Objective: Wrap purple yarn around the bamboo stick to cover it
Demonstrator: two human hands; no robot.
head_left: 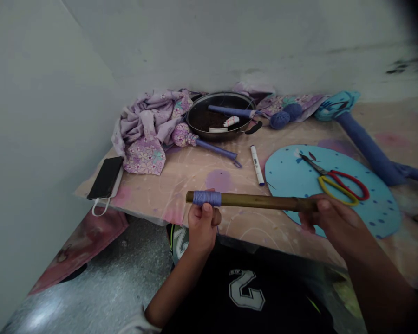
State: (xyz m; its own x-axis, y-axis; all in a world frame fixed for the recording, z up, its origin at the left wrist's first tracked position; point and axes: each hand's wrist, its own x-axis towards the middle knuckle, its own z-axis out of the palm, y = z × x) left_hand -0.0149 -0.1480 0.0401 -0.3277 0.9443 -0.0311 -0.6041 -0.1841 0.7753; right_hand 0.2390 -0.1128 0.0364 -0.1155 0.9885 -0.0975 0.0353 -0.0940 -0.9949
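A brown bamboo stick [257, 201] lies level across the front of the table, raised between my two hands. Purple-blue yarn [206, 198] is wound in a short band near its left end. My left hand [204, 221] pinches the stick at this band, thumb in front. Around the right end of the stick, my right hand [329, 218] is closed. Just beyond it, scissors [337, 182] with red and yellow handles rest on a light blue oval mat [292, 162]. A white marker [257, 165] lies behind the stick.
A black pan [202, 116] holds a yarn-wrapped stick [230, 111]. Nearby are blue yarn balls [280, 119], floral cloth [146, 139], a cloth-headed stick [214, 147] and a blue wrapped piece [369, 144]. A black phone-like object [106, 177] sits at the table's left edge.
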